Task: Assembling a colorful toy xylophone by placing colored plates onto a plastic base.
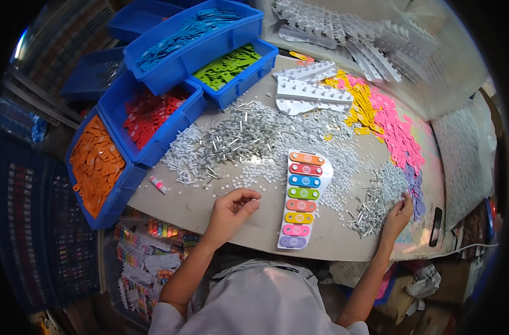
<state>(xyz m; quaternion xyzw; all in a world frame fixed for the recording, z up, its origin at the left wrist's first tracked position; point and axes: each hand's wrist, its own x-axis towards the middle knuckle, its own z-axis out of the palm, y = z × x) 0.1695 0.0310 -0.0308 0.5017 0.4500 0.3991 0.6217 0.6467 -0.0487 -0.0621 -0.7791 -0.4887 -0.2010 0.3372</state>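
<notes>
A toy xylophone (302, 206) lies on the table in front of me, its coloured bars set across a white tapering base. White round discs sit on the ends of the upper bars. Left of it, my left hand (232, 215) hovers with thumb and forefinger curled toward each other; anything between them is too small to make out. My right hand (398, 216) reaches down at the edge of a pile of small whitish parts (391, 180), beside purple bars (416, 192). Its fingers are drawn together, and what they pinch is hidden. Silver metal pins (367, 215) lie just left of it.
Blue bins hold orange bars (96, 167), red bars (154, 114), blue bars (190, 36) and green bars (226, 67). Pins (238, 137) and white discs (341, 162) cover mid-table. Yellow bars (363, 106), pink bars (397, 125) and white bases (313, 95) lie behind.
</notes>
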